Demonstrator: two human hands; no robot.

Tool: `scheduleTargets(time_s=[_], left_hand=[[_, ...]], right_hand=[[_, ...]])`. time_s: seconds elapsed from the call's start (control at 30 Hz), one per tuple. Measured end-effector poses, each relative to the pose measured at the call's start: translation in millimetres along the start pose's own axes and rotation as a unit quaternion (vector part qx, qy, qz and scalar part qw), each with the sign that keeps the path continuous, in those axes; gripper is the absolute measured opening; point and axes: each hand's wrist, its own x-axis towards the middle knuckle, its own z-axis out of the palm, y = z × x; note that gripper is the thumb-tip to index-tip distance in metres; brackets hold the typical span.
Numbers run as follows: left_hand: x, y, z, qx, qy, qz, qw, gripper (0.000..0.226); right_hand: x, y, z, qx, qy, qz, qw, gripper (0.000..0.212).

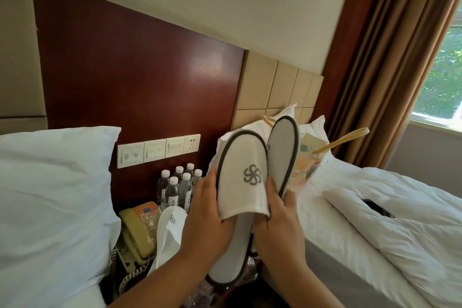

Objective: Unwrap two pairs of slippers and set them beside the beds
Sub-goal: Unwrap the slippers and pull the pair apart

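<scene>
Slippers [241,177] standing toe-up, long axis running 6 to 12; left hand [207,217] and right hand [280,217] are both closing around them, pair between palms.

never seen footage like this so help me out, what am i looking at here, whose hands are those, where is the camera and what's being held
There is no machine here. The one picture comes from a wide-angle camera worn on a person's head, looking forward and down, so the two bare hands are the wearer's own.

The left hand and right hand together hold a pair of white slippers with dark trim, already out of any wrapper. One shows its swirl logo; the other shows its grey sole.

Behind them is a hotel room: a bed on each side, and between them a nightstand with water bottles, a yellowish telephone and another white slipper. A printed bag stands on the right bed.
</scene>
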Motion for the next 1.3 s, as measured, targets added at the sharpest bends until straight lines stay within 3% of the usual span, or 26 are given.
scheduleTargets(time_s=[0.13, 0.3, 0.47, 0.53, 0.63, 0.77, 0.87, 1.0, 1.1, 1.2, 1.3], left_hand=[[11.2, -9.3, -9.5, 0.061, 0.014, 0.013, 0.998, 0.071], [14.2, -14.8, -5.8, -0.024, 0.004, -0.037, 0.999, 0.049], [17.9, -27.4, -10.6, 0.034, -0.066, -0.066, 0.995, 0.057], [14.6, -22.6, -9.9, 0.040, -0.042, -0.070, 0.996, 0.066], [6.2, -15.6, -8.3, 0.138, -0.001, 0.075, 0.988, 0.053], [-12.4, -6.2, 2.8, 0.161, -0.059, 0.218, 0.961, 0.011], [-21.8, 3.7, 14.6, 0.114, -0.098, 0.180, 0.972, 0.030], [-13.7, 11.0, 18.7, 0.129, -0.151, 0.132, 0.971, 0.050], [-2.8, 11.2, 17.1, 0.090, -0.209, 0.085, 0.970, 0.042], [6.1, 5.8, 12.6, 0.095, -0.203, 0.077, 0.972, 0.036], [13.8, 0.4, 5.1, 0.090, -0.191, 0.069, 0.975, 0.015]], right_hand=[[10.9, 7.3, -10.5, -0.027, 0.023, -0.004, 0.999, 0.069], [11.9, 4.8, -7.0, 0.029, 0.024, 0.005, 0.999, 0.067], [15.5, 10.9, -1.1, 0.087, 0.014, 0.049, 0.995, 0.068], [15.2, 9.7, 1.9, 0.110, 0.016, 0.070, 0.991, 0.066], [16.5, 8.2, 4.2, 0.105, 0.019, 0.069, 0.992, 0.067], [23.1, 6.4, 2.0, 0.079, 0.022, 0.067, 0.994, 0.070], [24.7, 0.7, 0.8, 0.079, 0.011, 0.052, 0.995, 0.076], [19.1, -1.1, 2.9, 0.090, -0.012, 0.026, 0.996, 0.080], [13.9, 2.5, 4.3, 0.109, -0.020, 0.003, 0.994, 0.080], [14.8, 8.7, -3.3, 0.186, -0.006, 0.023, 0.982, 0.081], [13.0, 14.1, -16.9, 0.255, -0.014, 0.051, 0.965, 0.077]])
